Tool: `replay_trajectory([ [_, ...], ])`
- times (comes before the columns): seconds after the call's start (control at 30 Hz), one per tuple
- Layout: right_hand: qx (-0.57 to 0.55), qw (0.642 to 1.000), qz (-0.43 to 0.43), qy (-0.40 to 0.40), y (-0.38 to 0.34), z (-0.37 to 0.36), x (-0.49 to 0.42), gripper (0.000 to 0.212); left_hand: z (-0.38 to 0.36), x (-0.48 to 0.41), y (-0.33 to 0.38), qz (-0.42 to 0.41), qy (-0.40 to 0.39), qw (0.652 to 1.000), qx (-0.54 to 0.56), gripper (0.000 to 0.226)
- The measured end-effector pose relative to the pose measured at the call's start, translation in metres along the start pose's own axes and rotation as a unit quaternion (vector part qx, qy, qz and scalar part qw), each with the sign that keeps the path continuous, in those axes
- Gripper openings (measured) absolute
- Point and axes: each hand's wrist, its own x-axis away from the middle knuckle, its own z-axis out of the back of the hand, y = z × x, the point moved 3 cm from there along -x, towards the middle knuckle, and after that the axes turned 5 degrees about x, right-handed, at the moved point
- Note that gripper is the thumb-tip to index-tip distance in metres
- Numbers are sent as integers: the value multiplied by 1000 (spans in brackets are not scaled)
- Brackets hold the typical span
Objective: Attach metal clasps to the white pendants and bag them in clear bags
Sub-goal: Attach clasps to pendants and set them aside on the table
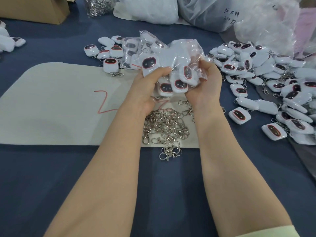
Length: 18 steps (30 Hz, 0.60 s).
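Note:
A clear bag (183, 53) holding several white pendants with dark oval faces is held up above the table's middle. My left hand (150, 86) grips its left lower side, and my right hand (205, 84) grips its right side. Directly below the hands lies a pile of silver metal clasps (165, 127) on a beige mat (59, 103). A big heap of loose white pendants (266, 82) spreads over the table to the right. A smaller group of pendants (109, 53) sits at the left behind the mat.
More filled clear bags (131, 53) lie behind the held one. Large white plastic sacks (205, 12) stand at the back, with a heap of metal clasps (97, 5) and a cardboard box (32, 9) at the back left. Blue cloth (51, 177) covers the table.

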Motion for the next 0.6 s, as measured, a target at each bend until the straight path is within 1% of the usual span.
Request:
replay_trajectory([
  [0.13,23,1000,-5,-15,0,-2,3,24,-1,3,1,-10,4,1000,-17,25],
  [0.2,24,1000,-12,-1,2,0,3,27,-3,5,1,-31,11,999,-34,32],
  [0.27,33,999,-14,19,2,2,2,24,-6,6,2,-34,11,999,-32,37],
  [0.37,55,996,-7,73,1,8,1,13,-9,7,4,-4,-1,1000,-18,34],
  [0.4,57,994,-3,88,1,9,1,12,-9,7,4,-4,-7,1000,-24,28],
  [0.47,55,994,6,93,0,11,2,13,-7,7,4,-14,-16,999,-41,15],
  [0.6,57,995,12,81,1,10,2,16,-4,7,4,-35,1,998,-60,23],
])
